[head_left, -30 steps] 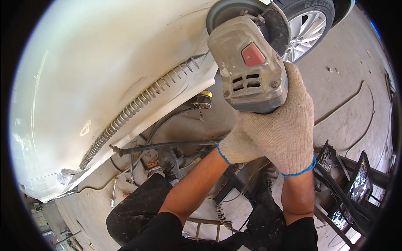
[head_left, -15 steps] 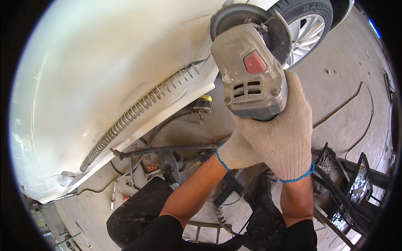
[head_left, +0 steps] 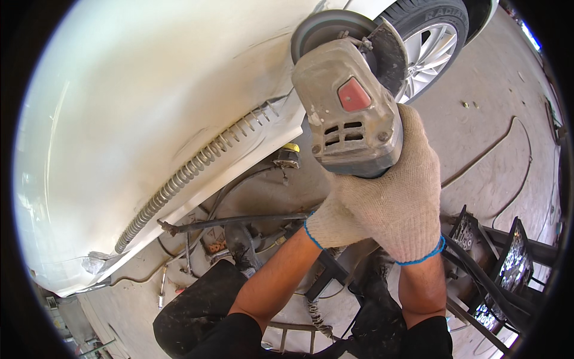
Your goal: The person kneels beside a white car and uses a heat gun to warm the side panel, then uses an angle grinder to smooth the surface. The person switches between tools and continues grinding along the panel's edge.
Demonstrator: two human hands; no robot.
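Observation:
A worn grey angle grinder (head_left: 350, 110) with a red button is held up in front of me. Its round disc (head_left: 326, 33) is at the white car panel (head_left: 179, 72), beside a dark guard; I cannot tell whether it touches. My right hand (head_left: 409, 191), in a knitted cotton glove with a blue cuff, is closed round the grinder's body, its fingers hidden behind it. My left hand (head_left: 344, 209), gloved alike, reaches in under the right hand and seems to grip the grinder too; its fingers are hidden. A metal wire coil (head_left: 191, 167) runs slantwise along the panel's dented lower part.
The car's wheel (head_left: 430, 51) stands just beyond the grinder. Below the sill lie a yellow-black tape measure (head_left: 288, 157), cables, a dark bar (head_left: 239, 220) and loose tools. A black metal frame (head_left: 508, 257) stands at the right. A thin cable (head_left: 478, 164) loops over the concrete floor.
The whole view has shifted slightly, so car and grinder both appear a little further left and lower. Both hands keep their hold, and the grinder stays nearly the same against the panel.

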